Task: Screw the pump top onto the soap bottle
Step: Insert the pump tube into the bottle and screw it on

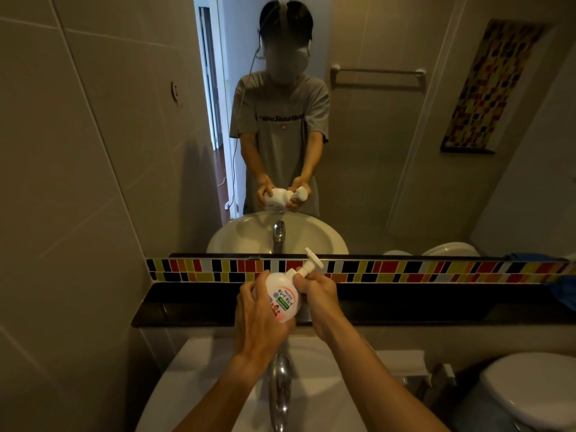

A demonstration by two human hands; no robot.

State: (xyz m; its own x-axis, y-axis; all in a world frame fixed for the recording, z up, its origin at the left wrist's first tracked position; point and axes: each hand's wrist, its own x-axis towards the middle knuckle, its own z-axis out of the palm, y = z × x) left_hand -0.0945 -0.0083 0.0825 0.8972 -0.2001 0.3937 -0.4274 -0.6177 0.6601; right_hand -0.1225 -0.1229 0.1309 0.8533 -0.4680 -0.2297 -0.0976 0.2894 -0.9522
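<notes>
Above a bathroom sink, the left hand wraps closed around a tilted white soap bottle to steady it, while the right hand pinches the pump top at the bottle's neck, seemingly to twist it on

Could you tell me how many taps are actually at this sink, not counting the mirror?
1. The chrome tap stands at the sink, below the soap bottle. The second one visible higher up is only its mirror reflection. None seems hidden.
</notes>
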